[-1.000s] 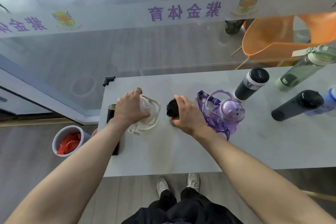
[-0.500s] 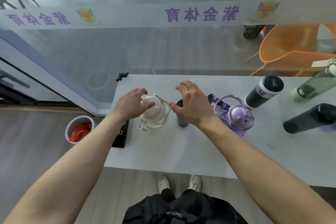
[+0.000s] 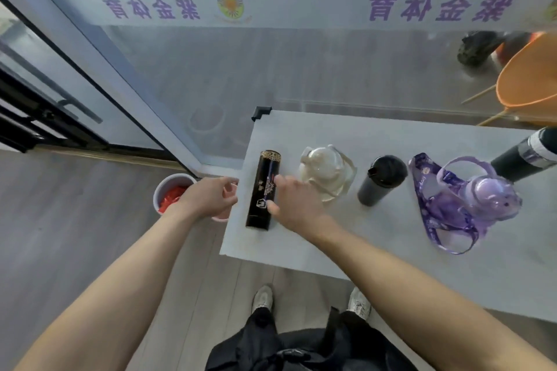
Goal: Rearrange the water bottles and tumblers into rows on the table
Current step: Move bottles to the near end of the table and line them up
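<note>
A tall black tumbler with gold print (image 3: 261, 190) stands at the left edge of the pale table (image 3: 376, 253). To its right in a row are a white bottle with a handle (image 3: 327, 170), a short black tumbler (image 3: 382, 180) and a purple bottle with a strap (image 3: 482, 200). Part of a black and silver tumbler (image 3: 526, 156) shows at the right border. My right hand (image 3: 297, 205) touches the tall tumbler's right side with thumb and fingertip, not wrapped around it. My left hand (image 3: 208, 197) hovers just off the table's left edge, fingers curled and apart, holding nothing.
On the floor left of the table stands a white bucket with red contents (image 3: 171, 193). A glass wall with a lettered banner (image 3: 301, 7) runs behind the table. An orange chair (image 3: 530, 81) sits beyond the glass. A black guard (image 3: 260, 113) caps the table's far left corner.
My left hand came off the white bottle and my right hand off the short black tumbler. Both moved left to the tall black tumbler, and the view swung left.
</note>
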{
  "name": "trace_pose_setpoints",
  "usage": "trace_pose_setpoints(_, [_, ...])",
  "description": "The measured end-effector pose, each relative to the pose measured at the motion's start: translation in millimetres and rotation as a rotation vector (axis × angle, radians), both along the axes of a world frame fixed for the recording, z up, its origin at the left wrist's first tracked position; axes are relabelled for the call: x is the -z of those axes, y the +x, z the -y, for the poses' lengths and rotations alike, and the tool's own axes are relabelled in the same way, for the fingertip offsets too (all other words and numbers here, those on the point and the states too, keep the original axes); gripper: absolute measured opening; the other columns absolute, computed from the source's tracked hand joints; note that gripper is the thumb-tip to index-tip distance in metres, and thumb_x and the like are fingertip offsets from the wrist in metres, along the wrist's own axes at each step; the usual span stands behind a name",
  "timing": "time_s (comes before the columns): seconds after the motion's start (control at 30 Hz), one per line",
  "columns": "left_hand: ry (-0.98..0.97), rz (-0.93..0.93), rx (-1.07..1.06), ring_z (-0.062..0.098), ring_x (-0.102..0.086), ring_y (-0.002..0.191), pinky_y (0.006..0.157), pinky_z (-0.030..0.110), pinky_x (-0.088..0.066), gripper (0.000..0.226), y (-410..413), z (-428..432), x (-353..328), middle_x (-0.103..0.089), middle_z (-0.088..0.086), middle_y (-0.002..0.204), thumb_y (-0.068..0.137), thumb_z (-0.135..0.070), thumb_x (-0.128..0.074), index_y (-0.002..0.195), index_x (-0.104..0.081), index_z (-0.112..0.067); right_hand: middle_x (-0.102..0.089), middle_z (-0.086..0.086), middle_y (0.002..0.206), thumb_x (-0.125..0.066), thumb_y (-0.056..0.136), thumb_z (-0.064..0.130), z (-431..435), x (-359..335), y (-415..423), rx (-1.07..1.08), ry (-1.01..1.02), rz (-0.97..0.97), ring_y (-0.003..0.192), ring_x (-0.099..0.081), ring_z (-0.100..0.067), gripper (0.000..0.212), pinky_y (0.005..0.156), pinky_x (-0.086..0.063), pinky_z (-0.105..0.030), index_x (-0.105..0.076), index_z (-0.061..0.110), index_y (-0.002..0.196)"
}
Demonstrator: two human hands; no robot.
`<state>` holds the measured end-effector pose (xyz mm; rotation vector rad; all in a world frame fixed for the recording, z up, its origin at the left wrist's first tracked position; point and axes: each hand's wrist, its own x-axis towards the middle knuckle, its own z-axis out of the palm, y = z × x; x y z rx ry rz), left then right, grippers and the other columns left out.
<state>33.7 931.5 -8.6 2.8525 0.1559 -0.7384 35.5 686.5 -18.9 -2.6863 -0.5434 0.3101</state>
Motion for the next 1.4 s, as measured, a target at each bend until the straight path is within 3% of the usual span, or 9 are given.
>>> trace_pose_setpoints(0.17, [-0.018, -0.005, 0.119, 0.024, -0.069, 0.116, 0.090, 0.035, -0.050, 0.033, -10.2, -40.1, 14.1, -0.075, -0.004, 0.121, 0.098, -0.044, -0.064, 0.125, -0.070, -0.026, -0.069, -0.016, 0.123, -0.070, 0.085, 0.077, -68.4, 57.4, -18.4, 0.333, -0.110, -0.301, 0.114, -0.070, -0.038, 0.107, 0.089, -0.055, -0.043, -0.031, 0.006, 0.154])
trace_pose_setpoints(0.27, [-0.038, -0.016, 0.170, 0.022, -0.068, 0.116, 0.088, 0.033, -0.048, 0.029, -17.2, -62.3, 19.9, -0.069, -0.009, 0.113, 0.100, -0.038, -0.068, 0.127, -0.071, -0.026, -0.069, -0.018, 0.129, -0.074, 0.085, 0.073, -89.6, 82.1, -15.8, 0.503, -0.065, -0.355, 0.121, -0.068, -0.039, 0.121, 0.096, -0.055, -0.045, -0.015, 0.002, 0.164])
trace_pose_setpoints(0.37, [-0.014, -0.044, 0.181, 0.027, -0.072, 0.110, 0.093, 0.040, -0.058, 0.038, -20.5, -88.1, 18.4, -0.076, -0.002, 0.122, 0.097, -0.046, -0.066, 0.130, -0.069, -0.028, -0.071, -0.013, 0.122, -0.076, 0.087, 0.056, -97.3, 98.3, -13.0, 0.608, -0.030, -0.398, 0.117, -0.070, -0.037, 0.109, 0.095, -0.059, -0.044, -0.018, 0.003, 0.162])
trace_pose_setpoints(0.47, [-0.024, -0.047, 0.174, 0.026, -0.071, 0.107, 0.091, 0.041, -0.058, 0.037, -15.1, -108.4, 19.3, -0.077, -0.002, 0.119, 0.097, -0.046, -0.062, 0.130, -0.067, -0.030, -0.068, -0.006, 0.103, -0.079, 0.079, 0.050, -96.3, 95.4, -17.4, 0.700, 0.016, -0.392, 0.107, -0.072, -0.035, 0.078, 0.084, -0.059, -0.040, -0.039, 0.009, 0.131])
trace_pose_setpoints(0.53, [-0.036, -0.052, 0.190, 0.027, -0.071, 0.108, 0.093, 0.042, -0.058, 0.043, -11.6, -115.0, 19.3, -0.077, -0.002, 0.119, 0.094, -0.051, -0.058, 0.129, -0.067, -0.029, -0.068, -0.010, 0.109, -0.079, 0.075, 0.052, -90.3, 81.5, -23.0, 0.759, 0.050, -0.333, 0.102, -0.071, -0.037, 0.074, 0.080, -0.054, -0.038, -0.040, 0.010, 0.122])
trace_pose_setpoints(0.67, [-0.089, -0.021, 0.185, 0.027, -0.070, 0.110, 0.094, 0.040, -0.057, 0.040, 1.7, -115.1, 22.8, -0.077, 0.000, 0.119, 0.096, -0.051, -0.060, 0.125, -0.071, -0.026, -0.062, -0.012, 0.120, -0.079, 0.072, 0.055, -72.1, 37.5, -23.2, 0.783, 0.134, -0.021, 0.102, -0.068, -0.039, 0.086, 0.081, -0.057, -0.043, -0.044, 0.007, 0.133])
trace_pose_setpoints(0.87, [-0.140, 0.032, 0.240, 0.023, -0.069, 0.110, 0.094, 0.040, -0.056, 0.033, 21.8, -96.2, 23.4, -0.076, -0.007, 0.114, 0.100, -0.048, -0.065, 0.125, -0.069, -0.026, -0.062, -0.008, 0.116, -0.080, 0.080, 0.041, -65.6, -17.1, 12.5, 0.595, 0.167, 0.338, 0.108, -0.058, -0.030, 0.065, 0.091, -0.054, -0.042, -0.054, 0.010, 0.130])
trace_pose_setpoints(1.13, [-0.131, 0.064, 0.241, 0.021, -0.067, 0.110, 0.094, 0.042, -0.056, 0.037, 23.7, -98.5, 20.4, -0.076, -0.007, 0.116, 0.101, -0.052, -0.065, 0.128, -0.068, -0.026, -0.063, -0.010, 0.119, -0.084, 0.084, 0.044, -62.2, -12.6, 9.6, 0.509, 0.142, 0.271, 0.112, -0.059, -0.031, 0.071, 0.099, -0.051, -0.041, -0.055, 0.011, 0.139])
trace_pose_setpoints(1.4, [-0.133, 0.056, 0.225, 0.021, -0.069, 0.106, 0.093, 0.044, -0.059, 0.039, 19.8, -97.3, 10.2, -0.076, -0.009, 0.112, 0.100, -0.054, -0.064, 0.128, -0.068, -0.026, -0.060, -0.010, 0.128, -0.085, 0.083, 0.048, -73.9, -20.2, 11.2, 0.487, 0.088, 0.175, 0.115, -0.062, -0.033, 0.081, 0.091, -0.056, -0.042, -0.049, 0.010, 0.145])
